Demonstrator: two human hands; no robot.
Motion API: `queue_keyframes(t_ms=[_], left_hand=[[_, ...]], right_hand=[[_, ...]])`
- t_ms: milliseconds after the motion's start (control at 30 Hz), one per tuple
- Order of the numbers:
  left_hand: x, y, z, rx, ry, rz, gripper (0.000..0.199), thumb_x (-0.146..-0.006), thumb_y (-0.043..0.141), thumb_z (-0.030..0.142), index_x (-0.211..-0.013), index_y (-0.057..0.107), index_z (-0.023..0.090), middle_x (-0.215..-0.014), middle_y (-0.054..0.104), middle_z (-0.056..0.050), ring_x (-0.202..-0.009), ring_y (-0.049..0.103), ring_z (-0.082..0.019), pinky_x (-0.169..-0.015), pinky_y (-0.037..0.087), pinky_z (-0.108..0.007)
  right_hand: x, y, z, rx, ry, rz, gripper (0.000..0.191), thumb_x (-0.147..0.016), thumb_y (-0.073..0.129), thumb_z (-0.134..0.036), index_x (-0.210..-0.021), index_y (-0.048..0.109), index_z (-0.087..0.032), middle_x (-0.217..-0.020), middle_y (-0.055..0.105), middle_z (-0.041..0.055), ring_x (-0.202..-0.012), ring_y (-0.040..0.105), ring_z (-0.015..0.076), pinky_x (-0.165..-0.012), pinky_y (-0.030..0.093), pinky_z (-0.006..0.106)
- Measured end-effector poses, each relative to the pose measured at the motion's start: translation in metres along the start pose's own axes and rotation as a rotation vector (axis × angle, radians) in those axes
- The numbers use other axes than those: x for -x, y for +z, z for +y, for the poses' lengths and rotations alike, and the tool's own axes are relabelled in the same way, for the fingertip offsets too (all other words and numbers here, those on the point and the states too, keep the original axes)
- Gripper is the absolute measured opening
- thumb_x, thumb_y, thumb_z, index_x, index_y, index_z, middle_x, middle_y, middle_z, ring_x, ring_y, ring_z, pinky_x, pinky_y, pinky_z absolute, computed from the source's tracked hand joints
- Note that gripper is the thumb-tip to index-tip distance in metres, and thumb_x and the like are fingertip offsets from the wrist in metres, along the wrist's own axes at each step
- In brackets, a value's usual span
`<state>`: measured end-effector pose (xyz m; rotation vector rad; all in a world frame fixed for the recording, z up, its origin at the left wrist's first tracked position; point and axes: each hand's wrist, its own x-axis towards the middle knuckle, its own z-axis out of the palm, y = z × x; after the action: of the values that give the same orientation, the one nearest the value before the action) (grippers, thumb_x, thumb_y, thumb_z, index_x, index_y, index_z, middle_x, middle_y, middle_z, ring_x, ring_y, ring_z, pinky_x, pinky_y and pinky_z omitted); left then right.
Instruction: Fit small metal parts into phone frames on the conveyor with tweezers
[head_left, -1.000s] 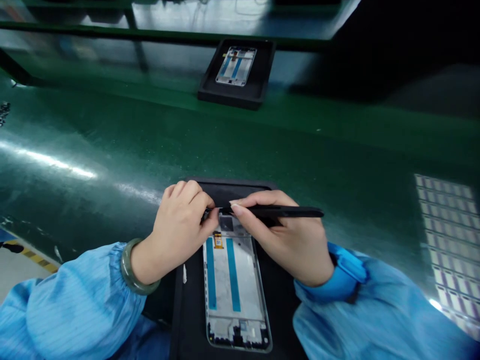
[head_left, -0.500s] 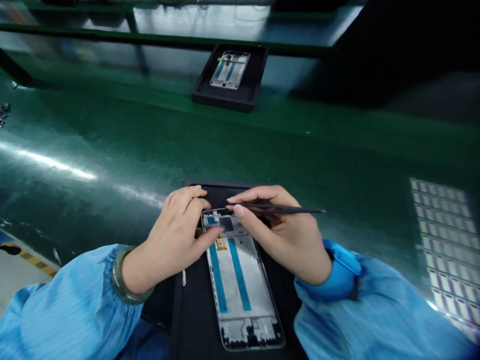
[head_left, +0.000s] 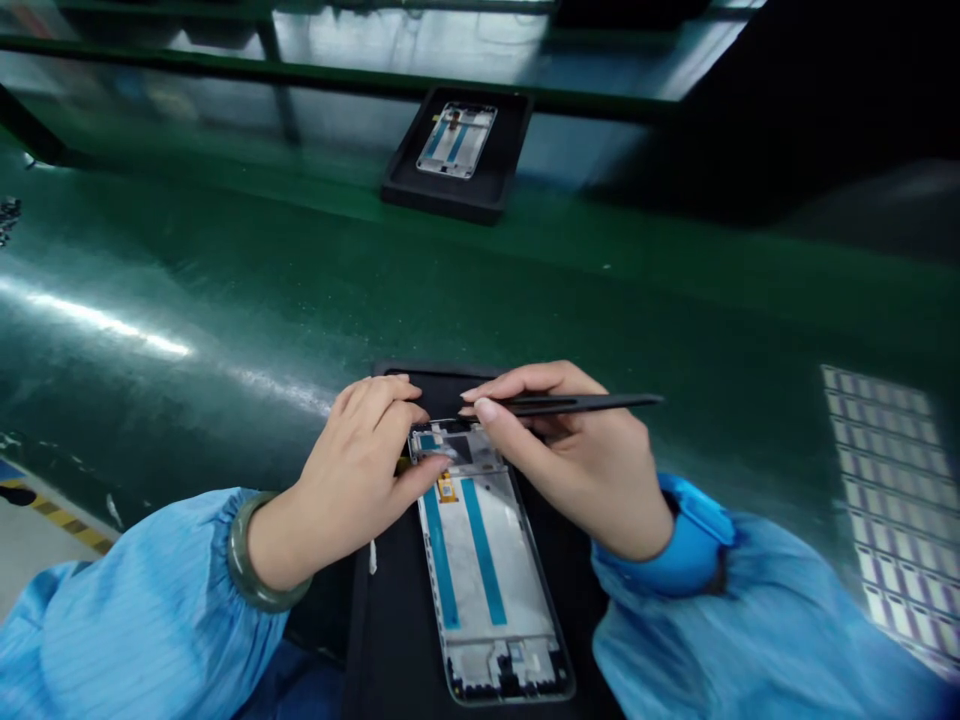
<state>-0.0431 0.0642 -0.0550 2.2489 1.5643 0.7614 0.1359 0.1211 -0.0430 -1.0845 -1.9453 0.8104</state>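
A silver phone mid-frame (head_left: pixel 525 570) lies in a black tray (head_left: pixel 390 630), with blue strips (head_left: pixel 484 550) along it and a small orange flex cable (head_left: pixel 448 489) near its upper end. My left hand (head_left: pixel 356 480) grips the frame's upper left corner, its thumb over the metal by the cable and its fingers at the top edge. Pinched in my right hand (head_left: pixel 592 470) are black tweezers (head_left: pixel 592 403), held almost level. Their tips reach the frame's top edge; what they touch there is too small to make out.
Farther back on the green bench (head_left: pixel 300 270), another black tray (head_left: pixel 442 198) holds a similar phone mid-frame (head_left: pixel 457 145). To the right lies a sheet with rows of small pale pieces (head_left: pixel 889 480). A green shelf edge (head_left: pixel 360 75) runs across the back.
The tweezers' tips have come down to the frame's top edge as my right hand shifted slightly right. My left hand keeps its hold. The whole view has moved a little.
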Motion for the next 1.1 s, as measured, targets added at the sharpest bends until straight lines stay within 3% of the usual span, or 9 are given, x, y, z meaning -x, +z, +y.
queue_keyframes(t_ms=[233,600,1100], left_hand=[[-0.0005,0.0013,0.0,0.001,-0.007,-0.002,0.026,-0.08,0.066,0.021,-0.1,0.05,0.014,-0.112,0.052,-0.011,-0.114,0.045,-0.027,-0.096,0.039,-0.045],[0.0003,0.0012,0.0005,-0.004,-0.019,0.0,0.028,-0.079,0.068,0.022,-0.1,0.052,0.013,-0.112,0.052,-0.011,-0.116,0.043,-0.026,-0.098,0.037,-0.043],[-0.0002,0.0022,0.0,-0.011,-0.027,-0.007,0.028,-0.078,0.068,0.021,-0.099,0.052,0.012,-0.111,0.052,-0.011,-0.115,0.044,-0.026,-0.098,0.037,-0.042]], right_hand=[[-0.0033,-0.0004,0.0038,0.052,-0.097,-0.102,0.008,-0.082,0.059,-0.017,-0.088,0.058,-0.021,-0.082,0.064,0.0009,-0.073,0.063,0.014,-0.063,0.052,0.025],[-0.0032,0.0059,-0.0007,-0.114,0.042,-0.067,0.005,-0.083,0.058,-0.019,-0.086,0.055,-0.022,-0.084,0.063,0.0014,-0.069,0.064,0.0137,-0.056,0.054,0.023],[0.0006,0.0047,0.0051,0.017,-0.182,-0.095,0.01,-0.081,0.06,-0.015,-0.087,0.055,-0.022,-0.085,0.066,0.0015,-0.08,0.064,0.0159,-0.072,0.052,0.03]])
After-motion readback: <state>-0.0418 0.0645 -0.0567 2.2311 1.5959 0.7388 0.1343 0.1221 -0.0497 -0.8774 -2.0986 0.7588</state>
